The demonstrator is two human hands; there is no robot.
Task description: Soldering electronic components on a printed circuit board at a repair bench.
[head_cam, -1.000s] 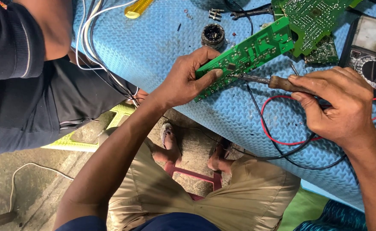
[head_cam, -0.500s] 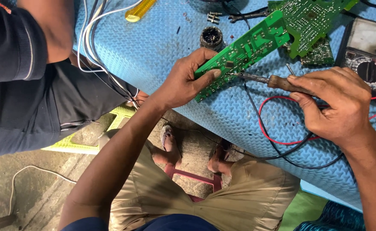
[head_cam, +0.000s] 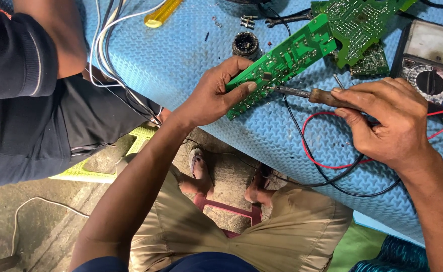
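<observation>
My left hand [head_cam: 216, 93] grips the near end of a long green circuit board [head_cam: 287, 55], holding it tilted above the blue foam mat [head_cam: 181, 55]. My right hand [head_cam: 387, 121] holds a soldering iron [head_cam: 312, 94] by its brown handle. The iron's metal tip touches the board beside my left thumb. A red wire [head_cam: 332, 163] and a black wire [head_cam: 302, 146] loop over the mat under my right hand.
A second green board [head_cam: 365, 22] lies at the top right beside a multimeter [head_cam: 433, 70]. A small round tin [head_cam: 245, 44], a yellow-handled tool [head_cam: 161, 12] and white cables [head_cam: 103, 50] are on the mat. Another person in dark clothes [head_cam: 25, 100] sits at the left.
The view has shifted slightly; the board and both hands sit a little lower in frame. The iron tip stays on the board near my left thumb.
</observation>
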